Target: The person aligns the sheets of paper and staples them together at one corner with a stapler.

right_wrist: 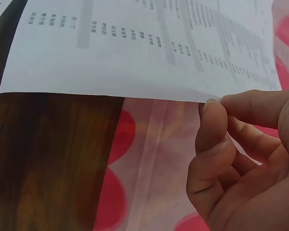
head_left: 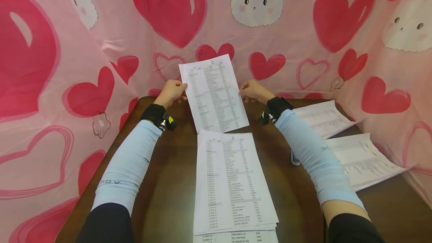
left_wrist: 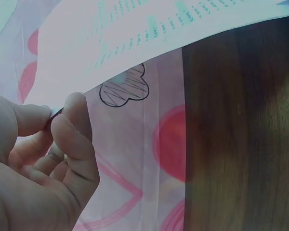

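Observation:
Both hands hold up a printed sheet of paper [head_left: 214, 93] at the far side of the table, its top tilted toward the curtain. The left hand [head_left: 173, 92] pinches its left edge between thumb and fingers; in the left wrist view the fingertips [left_wrist: 77, 108] meet at the paper's border. On the opposite edge the right hand [head_left: 254, 91] pinches with thumb and index finger, seen close in the right wrist view at the sheet's border. Below the raised sheet lies a stack of similar printed sheets [head_left: 233, 183], its lower pages sticking out at the near end.
Two more batches of printed paper lie at the right, one farther back [head_left: 324, 117] and one nearer [head_left: 364, 160]. A small shiny object [head_left: 295, 158] sits beside the right forearm. A pink curtain with hearts [head_left: 182, 14] hangs around the dark wooden table [head_left: 168, 183].

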Available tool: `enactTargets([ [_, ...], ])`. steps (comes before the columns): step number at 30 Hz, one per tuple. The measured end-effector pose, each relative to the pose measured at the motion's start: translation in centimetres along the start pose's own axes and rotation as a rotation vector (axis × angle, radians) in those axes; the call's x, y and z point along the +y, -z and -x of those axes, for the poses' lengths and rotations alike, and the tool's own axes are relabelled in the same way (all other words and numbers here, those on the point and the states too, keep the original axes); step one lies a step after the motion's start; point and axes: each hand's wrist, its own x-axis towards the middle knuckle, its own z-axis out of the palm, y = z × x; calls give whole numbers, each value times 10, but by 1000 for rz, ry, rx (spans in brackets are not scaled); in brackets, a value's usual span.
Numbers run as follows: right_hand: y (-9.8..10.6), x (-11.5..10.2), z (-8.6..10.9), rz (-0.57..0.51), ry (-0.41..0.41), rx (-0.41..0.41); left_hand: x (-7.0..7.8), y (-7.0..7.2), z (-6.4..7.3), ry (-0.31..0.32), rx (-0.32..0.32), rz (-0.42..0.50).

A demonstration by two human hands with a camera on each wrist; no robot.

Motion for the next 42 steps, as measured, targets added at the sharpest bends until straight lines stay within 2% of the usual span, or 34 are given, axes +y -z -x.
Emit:
enactTargets([
  [4,1,-7,2,1,13,-5,2,1,0,-11,18,-9],
  [7,3,-12,3,-7,1,6,4,3,0,-52,40,-4],
  [11,8,-17,4,-41,26,57,11,8,0,-106,72,37],
  [14,12,-19,6,-59,47,80,18,8,2,-97,80,72],
  [19,16,-20,12,-46,43,74,26,7,6,-67,91,74],
  [27,20,-20,19,-49,41,48,27,7,8,-94,107,25],
  [36,24,-7,28,-77,-3,-23,26,5,11,-130,88,-16],
  [42,23,11,30,-149,-48,-88,20,4,11,-112,19,-52],
])
